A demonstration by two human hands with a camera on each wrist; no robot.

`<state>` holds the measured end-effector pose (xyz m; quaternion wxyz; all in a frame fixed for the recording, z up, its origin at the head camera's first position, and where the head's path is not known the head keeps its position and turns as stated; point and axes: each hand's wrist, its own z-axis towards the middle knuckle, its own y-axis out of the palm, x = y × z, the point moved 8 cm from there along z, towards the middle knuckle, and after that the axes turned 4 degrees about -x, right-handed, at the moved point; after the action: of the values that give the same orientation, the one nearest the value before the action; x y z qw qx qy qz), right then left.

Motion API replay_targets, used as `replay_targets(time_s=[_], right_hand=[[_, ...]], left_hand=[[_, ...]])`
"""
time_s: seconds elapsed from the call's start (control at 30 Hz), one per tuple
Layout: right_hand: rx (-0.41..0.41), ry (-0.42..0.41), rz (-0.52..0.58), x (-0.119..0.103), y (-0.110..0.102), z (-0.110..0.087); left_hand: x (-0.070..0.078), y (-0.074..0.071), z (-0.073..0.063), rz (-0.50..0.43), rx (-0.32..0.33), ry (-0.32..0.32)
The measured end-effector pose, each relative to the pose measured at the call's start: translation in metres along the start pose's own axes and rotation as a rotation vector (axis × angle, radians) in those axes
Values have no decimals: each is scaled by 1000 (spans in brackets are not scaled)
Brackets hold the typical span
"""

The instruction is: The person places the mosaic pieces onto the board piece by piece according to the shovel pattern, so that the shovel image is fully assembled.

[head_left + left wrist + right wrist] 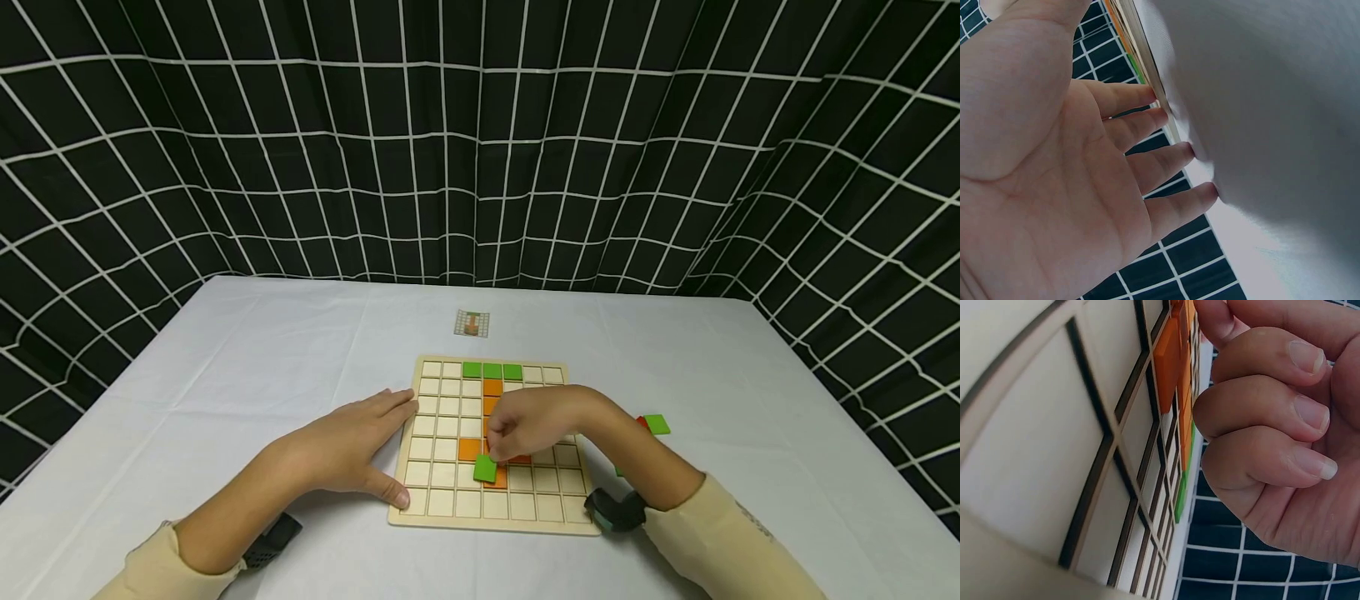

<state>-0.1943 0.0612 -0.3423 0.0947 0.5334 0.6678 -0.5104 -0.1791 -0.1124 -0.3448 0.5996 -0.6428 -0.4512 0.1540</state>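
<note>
A wooden grid board (495, 527) lies on the table. Three green tiles (492, 372) fill part of its far row, and a column of orange tiles (492, 387) runs toward me from them. My left hand (348, 446) rests with spread fingers along the board's left edge, its thumb at the near left corner. Over the near middle of the grid, my right hand (532, 421) pinches a loose green tile (484, 470) between thumb and index finger. That tile is tilted and overlaps an orange tile (498, 480). In the right wrist view the other fingers (1266, 412) are curled.
Beyond the board lies a small pattern card (472, 323). Right of the board, a green tile (656, 424) and a red tile (642, 422) lie on the white tablecloth (300, 367), partly behind my right forearm. A black curtain with white grid lines (465, 167) surrounds the table.
</note>
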Motion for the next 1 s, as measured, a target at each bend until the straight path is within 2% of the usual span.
replay_targets(time_s=[0.23,0.67,1.0], right_hand=[[6,26,-26,-4,1,6],[-12,-4,2,-10,4,14],[18,6,7,-10,4,14]], left_hand=[[0,0,0,-11,0,4],[1,-2,0,-6,0,5],[1,-2,0,-1,4,9]])
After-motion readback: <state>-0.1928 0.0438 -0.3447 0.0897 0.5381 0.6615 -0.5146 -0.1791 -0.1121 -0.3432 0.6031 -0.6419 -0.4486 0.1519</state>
